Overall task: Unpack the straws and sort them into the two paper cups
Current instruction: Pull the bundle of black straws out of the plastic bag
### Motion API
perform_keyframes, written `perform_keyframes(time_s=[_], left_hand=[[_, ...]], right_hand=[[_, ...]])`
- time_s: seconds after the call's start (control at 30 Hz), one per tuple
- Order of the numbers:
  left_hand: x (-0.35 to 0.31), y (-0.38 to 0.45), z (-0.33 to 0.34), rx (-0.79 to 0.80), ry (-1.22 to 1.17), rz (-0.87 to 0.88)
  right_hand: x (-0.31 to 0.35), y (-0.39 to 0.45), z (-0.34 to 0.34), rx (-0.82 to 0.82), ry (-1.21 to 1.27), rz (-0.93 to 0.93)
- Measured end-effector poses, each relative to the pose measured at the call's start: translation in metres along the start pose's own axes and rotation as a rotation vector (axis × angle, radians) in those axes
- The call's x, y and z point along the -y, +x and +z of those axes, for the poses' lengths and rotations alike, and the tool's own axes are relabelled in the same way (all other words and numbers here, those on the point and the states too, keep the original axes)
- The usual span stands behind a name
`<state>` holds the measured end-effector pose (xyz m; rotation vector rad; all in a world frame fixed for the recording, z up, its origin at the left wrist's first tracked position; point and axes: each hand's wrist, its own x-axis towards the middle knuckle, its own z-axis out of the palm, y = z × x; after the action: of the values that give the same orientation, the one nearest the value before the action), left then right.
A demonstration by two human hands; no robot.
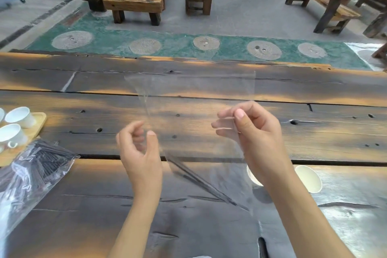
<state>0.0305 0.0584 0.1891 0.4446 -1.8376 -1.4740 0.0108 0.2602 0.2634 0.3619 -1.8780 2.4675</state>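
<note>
Straws [201, 182], dark and few, lie inside the clear bag [188, 98] I hold mid-frame. My right hand [251, 132] pinches its edge; my left hand [140, 146] grips the other side. Two paper cups [310, 178] lie tipped at lower right.

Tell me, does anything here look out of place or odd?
Both paper cups lie tipped on their sides on the table instead of upright, one mostly hidden behind the right hand. Straws could not stand in them like that.

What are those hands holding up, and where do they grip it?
A clear plastic bag. The right hand pinches its near edge between thumb and fingers; the left hand is curled at the opposite edge, though its contact is unclear.
</note>
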Motion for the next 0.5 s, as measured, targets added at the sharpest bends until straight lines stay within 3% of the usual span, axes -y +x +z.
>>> perform_keyframes(time_s=[0.1, 0.17, 0.23, 0.33, 0.43, 0.5], left_hand=[[0.033, -0.028, 0.014, -0.065, -0.145, -0.504], [0.051, -0.049, 0.029, 0.093, -0.228, -0.834], [0.062, -0.06, 0.046, 0.302, -0.472, -1.039], [0.065, -0.052, 0.065, 0.507, -0.863, -1.139], [0.066, -0.04, 0.072, 0.606, -0.999, -1.081], [0.067, -0.034, 0.069, 0.646, -0.964, -1.01]], right_hand=[[0.016, 0.007, 0.016, 0.035, 0.164, -0.035], [0.026, 0.008, 0.02, 0.045, 0.271, -0.047], [0.034, 0.007, 0.019, 0.029, 0.366, -0.045], [0.044, 0.004, 0.008, -0.039, 0.439, -0.051], [0.048, -0.001, -0.014, -0.155, 0.388, -0.085], [0.049, -0.007, -0.033, -0.26, 0.24, -0.14]])
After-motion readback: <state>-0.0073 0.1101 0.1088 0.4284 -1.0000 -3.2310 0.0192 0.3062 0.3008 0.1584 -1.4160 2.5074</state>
